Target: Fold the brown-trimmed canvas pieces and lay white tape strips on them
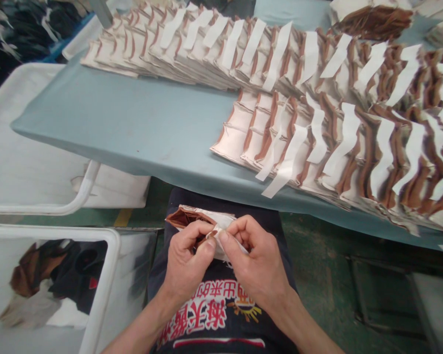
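A small bundle of brown and white fabric pieces (192,216) rests over my lap, on a dark apron (214,290) with printed lettering. My left hand (192,250) pinches the bundle's edge between thumb and forefinger. Close beside it, my right hand (253,250) grips the same bundle, thumb against curled fingers. The two thumbs nearly meet over a little fold of pale cloth. Loose white threads hang under the bundle. What lies beneath my fingers is partly hidden.
On the blue-covered table (133,123) stand long rows of stacked brown-and-white fabric pieces (239,128) with white paper strips (349,130) between them. A white bin (110,275) at lower left holds cloth scraps. Another white tub (22,147) is behind it. A metal frame (387,295) stands right.
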Tool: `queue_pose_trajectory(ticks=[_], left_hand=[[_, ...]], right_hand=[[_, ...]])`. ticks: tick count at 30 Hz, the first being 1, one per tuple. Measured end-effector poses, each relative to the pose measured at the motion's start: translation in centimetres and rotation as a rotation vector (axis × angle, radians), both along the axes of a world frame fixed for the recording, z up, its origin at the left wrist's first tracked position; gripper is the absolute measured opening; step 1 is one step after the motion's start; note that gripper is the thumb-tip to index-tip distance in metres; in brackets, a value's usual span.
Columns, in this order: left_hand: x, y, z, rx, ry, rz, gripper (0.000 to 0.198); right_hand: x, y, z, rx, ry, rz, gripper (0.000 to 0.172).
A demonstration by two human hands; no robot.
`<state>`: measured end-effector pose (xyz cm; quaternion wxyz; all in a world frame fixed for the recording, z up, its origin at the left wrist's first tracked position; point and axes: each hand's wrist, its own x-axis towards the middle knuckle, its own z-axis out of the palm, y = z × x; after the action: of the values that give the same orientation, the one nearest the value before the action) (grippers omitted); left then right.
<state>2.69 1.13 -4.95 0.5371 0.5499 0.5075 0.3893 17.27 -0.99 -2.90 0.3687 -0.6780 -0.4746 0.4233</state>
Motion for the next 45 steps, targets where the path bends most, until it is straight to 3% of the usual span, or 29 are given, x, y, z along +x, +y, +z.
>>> queue_pose_trajectory(ticks=[13,18,22,26,29,34,38,41,45], left_hand=[[0.4,-0.4,0.1,0.046,0.063,-0.071,0.014],[0.8,-0.2,0.6,0.056,0.098,-0.049,0.015],[0.4,0.7,0.9,-0.047,0.048,-0.133,0.015],[-0.4,2.1,1.5,-0.045,-0.019,-0.198,0.014],[-1.1,3.4,2.4,-0.018,-0.082,-0.226,0.015],[-2.0,5.6,4.6,-0.055,-0.092,-0.313,0.014],[-2.2,6.4,5.7,-0.101,-0.038,-0.334,0.014],[-2.1,6.6,5.8,-0.06,0.003,-0.317,0.012],[-2.1,6.8,5.6,-0.033,0.051,-0.343,0.012]], right_hand=[[1.1,0.7,-0.9,-0.337,0.467,0.078,0.022],[0.7,0.6,-1.5,-0.292,0.523,0.049,0.021],[0.5,0.7,-1.5,-0.288,0.45,0.058,0.024],[0.3,1.6,-0.6,-0.219,0.329,0.095,0.025],[0.1,2.6,0.5,-0.14,0.311,0.138,0.028],[0.0,2.5,1.3,-0.056,0.459,0.118,0.042],[0.1,1.5,0.8,-0.139,0.551,0.132,0.042],[0.1,1.1,0.6,-0.153,0.503,0.102,0.039],[0.2,0.6,0.7,-0.254,0.656,0.1,0.048]])
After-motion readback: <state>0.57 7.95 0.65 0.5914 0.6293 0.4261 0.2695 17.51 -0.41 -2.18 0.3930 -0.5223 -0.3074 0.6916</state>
